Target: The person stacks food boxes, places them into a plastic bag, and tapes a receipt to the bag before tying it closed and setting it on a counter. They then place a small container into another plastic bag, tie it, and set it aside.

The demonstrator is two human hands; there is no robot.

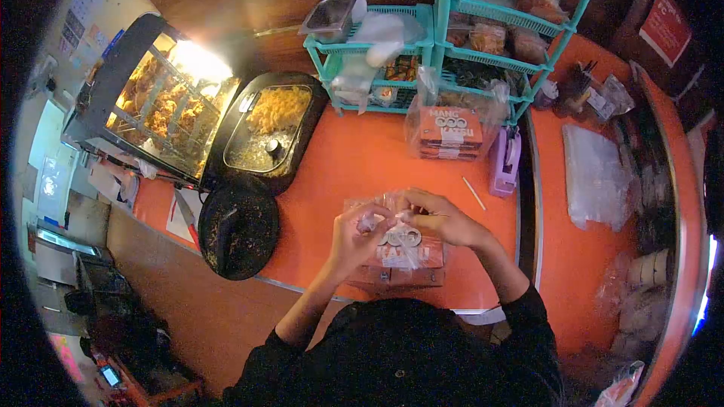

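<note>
A clear plastic bag (407, 258) stands on the orange counter just in front of me, with orange printed food boxes (428, 250) inside it. My left hand (357, 234) is closed on a gathered bit of the bag's top, over the left side of the boxes. From the right, my right hand (439, 215) pinches the bag's top too, its fingers close to those of the left. Exactly how the plastic runs between the fingertips is too small to tell.
Farther back stands another bagged stack of boxes (451, 130), beside a purple tape dispenser (504, 162) and a thin white stick (474, 193). Left are a pan of fried food (275, 117), a round black lid (240, 230) and a lit display case (162, 102). Teal racks (494, 60) line the back.
</note>
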